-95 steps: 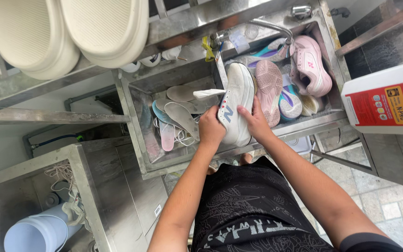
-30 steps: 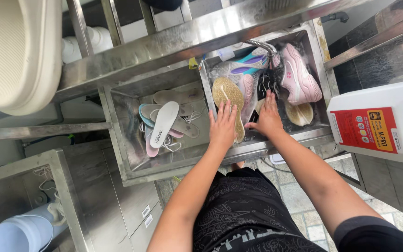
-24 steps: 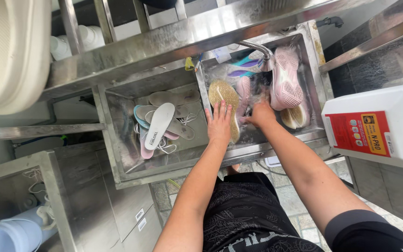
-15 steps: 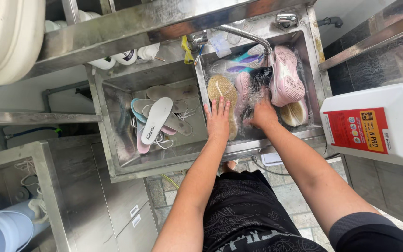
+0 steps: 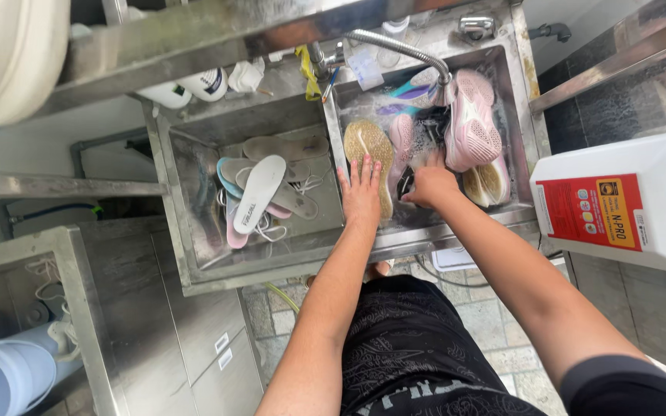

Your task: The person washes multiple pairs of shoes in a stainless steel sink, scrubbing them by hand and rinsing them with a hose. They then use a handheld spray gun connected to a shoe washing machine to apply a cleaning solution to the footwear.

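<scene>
change: 3.2 s ago both hands held a white sneaker upright over the divider between the basins. That sneaker is no longer held up; both hands are now down in the right basin [image 5: 519, 115].
left hand [image 5: 361, 191]: fingers spread flat, palm pressing on a tan sole [image 5: 371, 158] lying sole-up just right of the divider. Not wrapped around it.
right hand [image 5: 430, 185]: fingers curled closed on something dark and wet [image 5: 406, 183] beside the tan sole; can't tell what it is.
right basin: suds and water, pink sneaker [image 5: 472, 123] on its side under the faucet [image 5: 402, 48], more shoes packed round it.
left basin [image 5: 194, 185]: loose insoles, white insole [image 5: 257, 192] on top, laces tangled in. Same pile as 1 s ago, untouched.
meaning: work has moved from handling the white sneaker to scrubbing in the right basin; my read, washing is mid-way, with several shoes sitting in the water.
jug [image 5: 626, 204]: white with a red label, right of the right basin, not touched.
</scene>
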